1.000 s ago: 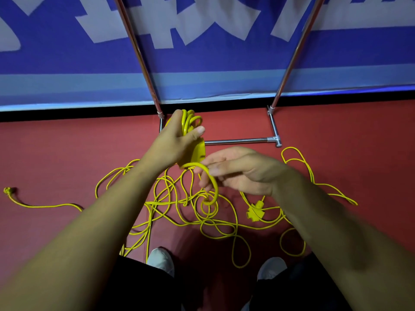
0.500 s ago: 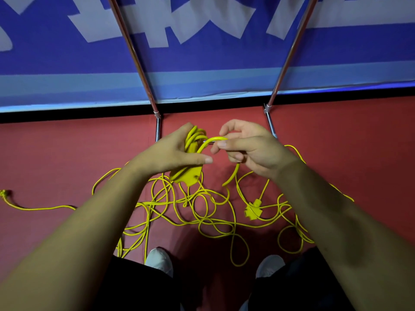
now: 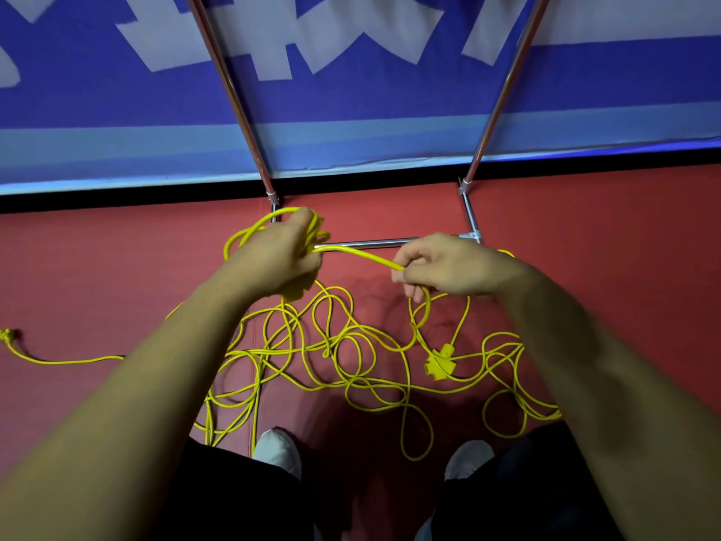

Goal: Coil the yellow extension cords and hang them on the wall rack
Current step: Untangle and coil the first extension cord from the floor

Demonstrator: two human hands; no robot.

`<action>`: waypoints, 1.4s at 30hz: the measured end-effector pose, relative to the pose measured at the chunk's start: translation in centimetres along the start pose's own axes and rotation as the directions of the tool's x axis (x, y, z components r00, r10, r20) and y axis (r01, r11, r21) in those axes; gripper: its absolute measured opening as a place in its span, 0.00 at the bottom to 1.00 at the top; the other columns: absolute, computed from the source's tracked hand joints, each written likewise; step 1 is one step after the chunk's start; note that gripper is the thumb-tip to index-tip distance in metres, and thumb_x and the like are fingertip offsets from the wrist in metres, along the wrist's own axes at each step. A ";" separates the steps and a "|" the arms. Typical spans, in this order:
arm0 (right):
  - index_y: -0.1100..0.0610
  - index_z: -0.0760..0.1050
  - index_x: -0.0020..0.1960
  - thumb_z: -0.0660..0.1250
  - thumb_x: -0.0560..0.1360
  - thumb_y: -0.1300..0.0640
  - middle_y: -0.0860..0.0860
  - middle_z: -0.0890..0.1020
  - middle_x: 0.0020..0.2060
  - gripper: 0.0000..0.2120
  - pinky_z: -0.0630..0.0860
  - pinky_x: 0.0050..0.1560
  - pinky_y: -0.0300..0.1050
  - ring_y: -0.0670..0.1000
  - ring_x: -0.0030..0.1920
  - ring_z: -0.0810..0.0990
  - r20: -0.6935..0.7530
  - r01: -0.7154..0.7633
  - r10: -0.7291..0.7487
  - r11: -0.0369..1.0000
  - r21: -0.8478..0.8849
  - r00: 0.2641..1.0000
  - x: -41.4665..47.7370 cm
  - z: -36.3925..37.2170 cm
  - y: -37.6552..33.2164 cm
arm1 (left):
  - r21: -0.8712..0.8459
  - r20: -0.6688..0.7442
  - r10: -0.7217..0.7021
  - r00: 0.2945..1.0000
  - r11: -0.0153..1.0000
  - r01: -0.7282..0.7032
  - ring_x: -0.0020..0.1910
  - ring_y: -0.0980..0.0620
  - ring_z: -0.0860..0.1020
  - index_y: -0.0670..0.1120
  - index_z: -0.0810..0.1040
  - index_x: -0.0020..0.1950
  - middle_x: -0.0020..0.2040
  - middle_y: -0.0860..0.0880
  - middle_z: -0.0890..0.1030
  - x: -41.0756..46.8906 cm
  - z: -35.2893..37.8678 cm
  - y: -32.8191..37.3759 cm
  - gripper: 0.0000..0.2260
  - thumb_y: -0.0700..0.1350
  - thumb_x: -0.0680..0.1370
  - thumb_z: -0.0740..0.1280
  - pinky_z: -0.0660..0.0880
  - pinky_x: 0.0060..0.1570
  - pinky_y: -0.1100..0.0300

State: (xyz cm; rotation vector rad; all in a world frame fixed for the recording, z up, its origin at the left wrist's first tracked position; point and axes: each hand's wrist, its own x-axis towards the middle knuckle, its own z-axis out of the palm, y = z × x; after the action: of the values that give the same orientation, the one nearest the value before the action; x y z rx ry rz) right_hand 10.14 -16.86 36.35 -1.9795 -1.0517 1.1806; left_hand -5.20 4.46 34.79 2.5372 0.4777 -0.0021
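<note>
Red floor (image 3: pixel 604 236), smooth and matte, filling the lower half of the view. At the far edge, a narrow black strip (image 3: pixel 117 203) along the foot of the wall. Above it, a wide blue banner (image 3: pixel 351 99) with big pale letter shapes (image 3: pixel 164 37) and a lighter blue band (image 3: pixel 117 150) near the bottom. Dim light overall; soft dark shadow (image 3: pixel 351 443) on the floor nearest the viewer.

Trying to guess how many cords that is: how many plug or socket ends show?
3. A plug lies far left on the floor; a socket block lies below the right hand; another block peeks from under the left hand. More may hide in the tangle.
</note>
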 end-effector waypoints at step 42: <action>0.56 0.72 0.47 0.62 0.81 0.60 0.52 0.78 0.40 0.04 0.75 0.50 0.45 0.54 0.48 0.84 -0.041 -0.087 0.121 0.876 0.474 0.992 3.0 4.4 1.6 | -0.945 -0.145 -0.349 0.926 -0.228 -0.234 0.60 0.39 0.76 0.42 0.78 0.56 0.57 0.39 0.76 1.2 -2.8 -0.2 0.12 0.50 0.81 0.63 0.65 0.70 0.36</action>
State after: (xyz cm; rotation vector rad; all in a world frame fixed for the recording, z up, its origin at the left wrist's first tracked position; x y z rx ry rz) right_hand 7.58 -14.69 32.00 -1.6863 -0.5534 1.2722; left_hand -4.43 6.43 36.91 0.7011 0.4254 0.6301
